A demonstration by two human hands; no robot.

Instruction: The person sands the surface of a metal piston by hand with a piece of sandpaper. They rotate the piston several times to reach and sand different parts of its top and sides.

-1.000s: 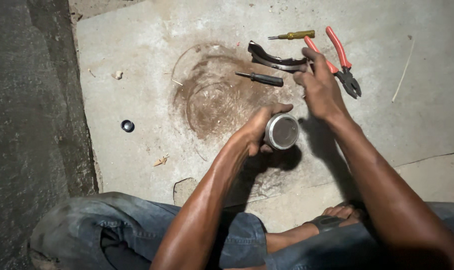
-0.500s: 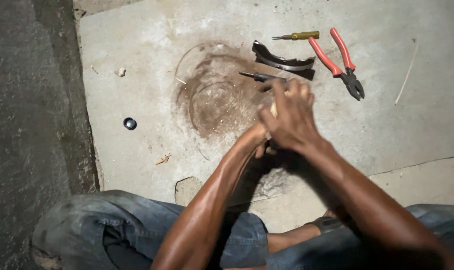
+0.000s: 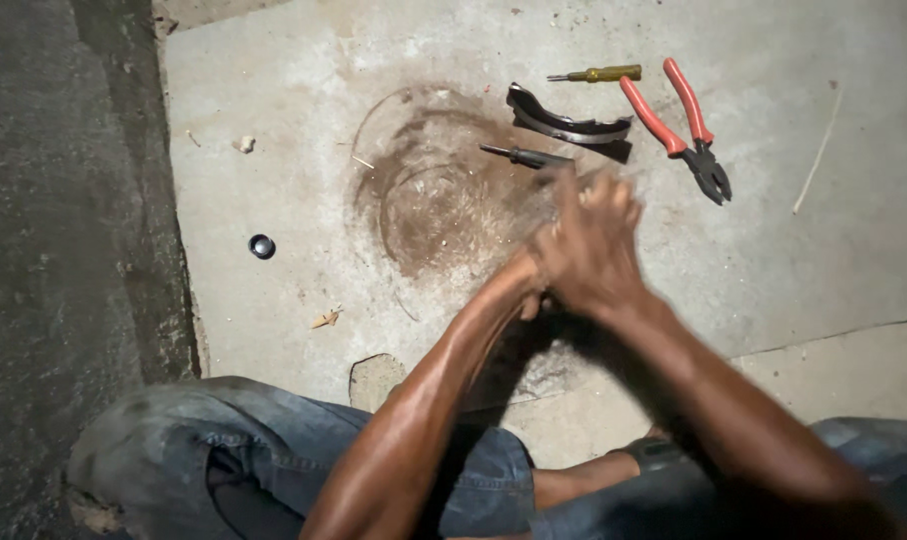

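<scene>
Floor [image 3: 793,260]: rough matt concrete, rust-brown stain. Pliers [image 3: 685,125]: dark metal, glossy red plastic handles. Screwdriver [image 3: 595,74]: yellow plastic handle. Curved shoe [image 3: 563,122]: dull grey metal. Jeans [image 3: 263,450]: worn denim.

Red-handled pliers [image 3: 685,124], yellow screwdriver [image 3: 595,74], curved metal piece [image 3: 563,122] on concrete floor [image 3: 273,130].

Harsh light from above brightens the pale concrete slab [image 3: 753,260], while the left edge falls dim. The right hand [image 3: 593,250] is smeared by motion blur; both arms cast dark shadow beneath them.
</scene>
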